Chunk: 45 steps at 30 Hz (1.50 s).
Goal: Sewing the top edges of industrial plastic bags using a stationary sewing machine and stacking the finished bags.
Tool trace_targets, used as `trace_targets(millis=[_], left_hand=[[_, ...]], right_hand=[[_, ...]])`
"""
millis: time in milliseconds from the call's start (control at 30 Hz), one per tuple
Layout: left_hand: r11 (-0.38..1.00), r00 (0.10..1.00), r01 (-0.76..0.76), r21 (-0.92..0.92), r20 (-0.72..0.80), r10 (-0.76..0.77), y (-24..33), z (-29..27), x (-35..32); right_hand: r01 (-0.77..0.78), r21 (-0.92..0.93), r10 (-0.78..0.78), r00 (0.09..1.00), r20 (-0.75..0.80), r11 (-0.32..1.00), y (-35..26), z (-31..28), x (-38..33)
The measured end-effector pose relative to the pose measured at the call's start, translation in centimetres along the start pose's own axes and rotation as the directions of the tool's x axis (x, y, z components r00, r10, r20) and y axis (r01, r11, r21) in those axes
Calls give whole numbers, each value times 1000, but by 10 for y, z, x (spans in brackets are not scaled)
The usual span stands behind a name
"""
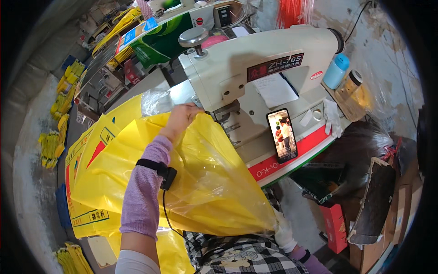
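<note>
A large yellow plastic woven bag (205, 182) with a clear film layer lies across my lap and up to the sewing machine (264, 59). At its top edge, just left of the needle area, my left hand (183, 118) is closed with its fingers pinching the bag. My right hand (284, 234), in a white glove, is low on the right at the bag's side edge. The plastic draws tight toward it, and its fingers are partly hidden. More printed yellow bags (91, 182) are spread to the left, under and beside this one.
A phone (282, 136) leans at the front of the machine table, with a white glove (332, 118) to its right. Paper with a pen (289, 85) lies under the machine arm. A blue bottle (336, 71) and a jar (350, 84) stand behind. Cardboard boxes (404, 214) are at the right.
</note>
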State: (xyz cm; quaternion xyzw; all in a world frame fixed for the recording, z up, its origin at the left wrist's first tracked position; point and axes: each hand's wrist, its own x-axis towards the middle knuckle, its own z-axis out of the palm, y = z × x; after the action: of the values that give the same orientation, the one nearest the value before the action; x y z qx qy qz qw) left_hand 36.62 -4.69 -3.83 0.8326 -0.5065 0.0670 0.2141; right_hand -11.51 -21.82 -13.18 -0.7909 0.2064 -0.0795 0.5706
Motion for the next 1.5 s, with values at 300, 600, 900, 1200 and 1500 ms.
trace_targets(millis=[300, 600, 900, 1200, 1500], left_hand=[[995, 997, 4, -102, 77, 4, -25, 20, -12], [971, 957, -162, 175, 269, 111, 20, 0, -17], [948, 782, -200, 248, 623, 2, 124, -30, -161], [979, 753, -175, -105, 627, 202, 225, -86, -146], [785, 937, -252, 565, 346, 51, 40, -146, -166]], right_hand=[[287, -424, -244, 957, 156, 859, 20, -19, 6], [-21, -284, 131, 919, 373, 959, -1, -23, -14], [398, -201, -328, 892, 310, 895, -40, 12, 27], [98, -117, -58, 950, 307, 988, -51, 9, 12], [340, -238, -286, 929, 234, 910, -77, 57, 119]])
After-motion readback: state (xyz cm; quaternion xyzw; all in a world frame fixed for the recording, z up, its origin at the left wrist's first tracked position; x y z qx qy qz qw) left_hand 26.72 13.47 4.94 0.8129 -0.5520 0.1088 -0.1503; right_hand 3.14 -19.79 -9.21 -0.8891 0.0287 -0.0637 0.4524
